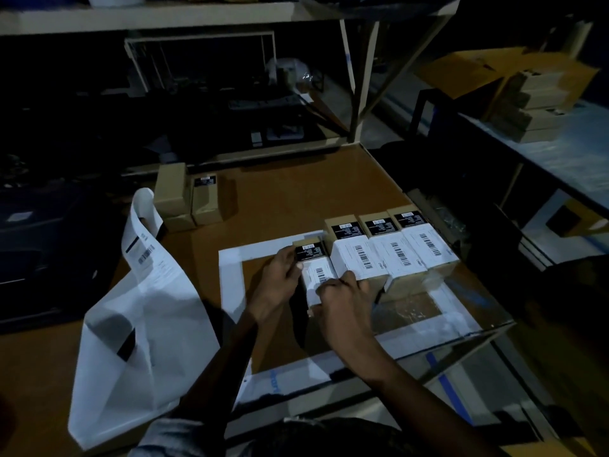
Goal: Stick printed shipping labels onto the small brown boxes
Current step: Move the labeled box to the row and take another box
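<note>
A small brown box (311,253) with a black sticker lies at the table's middle, a white shipping label (318,275) on its top. My left hand (280,285) grips the box's left side, thumb on the label. My right hand (344,305) presses the label's near end with curled fingers. To the right, three labelled brown boxes (392,252) lie side by side, touching. Two unlabelled brown boxes (186,199) stand at the back left. A long strip of white label backing paper (145,311), one printed label still at its top, drapes over the table's left.
A white-bordered glass panel (230,278) is set into the brown table under the boxes. Metal shelving stands behind. On a bench at the right, stacked cartons (527,103) rise. The table's front right edge (461,341) is close to my right arm.
</note>
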`<state>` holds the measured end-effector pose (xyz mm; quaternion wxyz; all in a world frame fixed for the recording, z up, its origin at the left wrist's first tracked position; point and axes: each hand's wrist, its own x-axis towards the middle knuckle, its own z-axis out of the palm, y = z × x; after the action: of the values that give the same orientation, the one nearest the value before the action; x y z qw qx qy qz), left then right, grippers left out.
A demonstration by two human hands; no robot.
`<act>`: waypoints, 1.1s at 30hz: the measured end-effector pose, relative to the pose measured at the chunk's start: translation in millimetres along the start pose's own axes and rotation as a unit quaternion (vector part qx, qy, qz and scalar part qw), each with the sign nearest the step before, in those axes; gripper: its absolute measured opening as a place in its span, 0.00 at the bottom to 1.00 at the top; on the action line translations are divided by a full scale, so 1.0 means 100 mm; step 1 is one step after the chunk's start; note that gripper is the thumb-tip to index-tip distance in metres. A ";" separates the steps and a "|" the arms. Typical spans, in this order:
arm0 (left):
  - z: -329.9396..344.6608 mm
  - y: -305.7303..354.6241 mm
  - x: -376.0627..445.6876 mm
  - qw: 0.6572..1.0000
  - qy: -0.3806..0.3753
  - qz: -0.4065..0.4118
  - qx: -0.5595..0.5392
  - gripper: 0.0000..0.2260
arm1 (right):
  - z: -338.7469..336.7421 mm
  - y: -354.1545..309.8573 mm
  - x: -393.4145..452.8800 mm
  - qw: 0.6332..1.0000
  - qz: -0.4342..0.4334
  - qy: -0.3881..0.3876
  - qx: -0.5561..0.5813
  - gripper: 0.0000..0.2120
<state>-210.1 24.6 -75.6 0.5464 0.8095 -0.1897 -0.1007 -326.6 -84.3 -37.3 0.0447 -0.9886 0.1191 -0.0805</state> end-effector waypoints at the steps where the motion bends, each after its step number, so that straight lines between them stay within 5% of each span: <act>1: -0.04 0.02 -0.01 1.000 -0.002 -0.003 -0.005 0.15 | 0.01 -0.02 -0.01 1.000 0.003 -0.003 0.017 0.11; 6: -0.45 0.07 0.02 1.000 -0.004 -0.002 -0.014 0.15 | 0.08 -0.26 0.03 0.994 -0.032 0.036 0.100 0.11; 11: -1.13 -0.04 0.16 0.999 0.025 -0.014 0.015 0.12 | 0.05 -0.71 0.26 0.958 -0.069 -0.005 0.280 0.09; 18: -2.23 -0.18 0.31 0.977 0.195 0.009 0.090 0.10 | -0.04 -1.42 0.87 0.921 -0.003 -0.041 0.388 0.13; 22: -2.56 -0.29 0.55 0.963 0.259 0.008 0.076 0.16 | 0.01 -1.77 1.38 0.910 -0.002 -0.079 0.407 0.18; 28: -2.76 -0.35 1.10 0.945 0.253 -0.097 0.183 0.20 | 0.24 -2.20 2.21 0.904 0.024 -0.125 0.408 0.21; 33: -2.83 -0.42 1.42 0.941 0.265 -0.153 0.148 0.22 | 0.37 -2.52 2.69 0.875 0.047 -0.166 0.452 0.24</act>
<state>31.7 218.9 0.0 0.4289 0.8979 0.0754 0.0638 -5.0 96.4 -7.1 0.5098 -0.8527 0.1064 0.0421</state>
